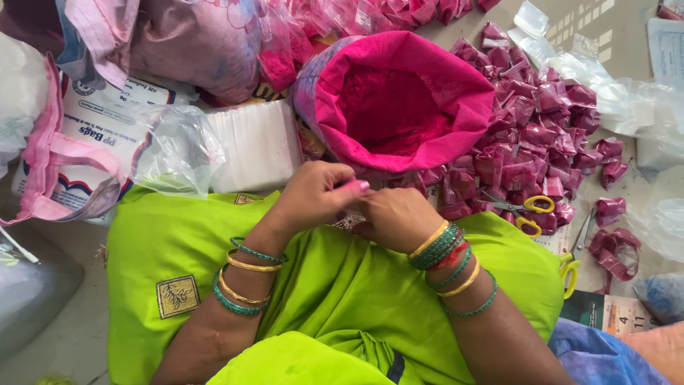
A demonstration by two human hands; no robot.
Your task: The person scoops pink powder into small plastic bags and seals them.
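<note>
Lime-green cloth (pixel 178 242) covers the person's lap and fills the lower half of the view. Above it stands a big sack (pixel 399 100) with its rim rolled down, mouth facing up, full of bright pink powder (pixel 392 107). To its right a heap of small clear packets (pixel 527 135) filled with the same powder spreads across the floor, with yellow-handled scissors (pixel 524 210) lying at its near edge. Left of the sack sits a white stack of flat bags (pixel 256 146).

The left hand (pixel 313 192) and right hand (pixel 395 217) meet just below the sack, over the lap. Their fingers (pixel 356 187) are pinched narrow on a small pink packet (pixel 354 188); it is mostly hidden, so its long axis cannot be told.
</note>
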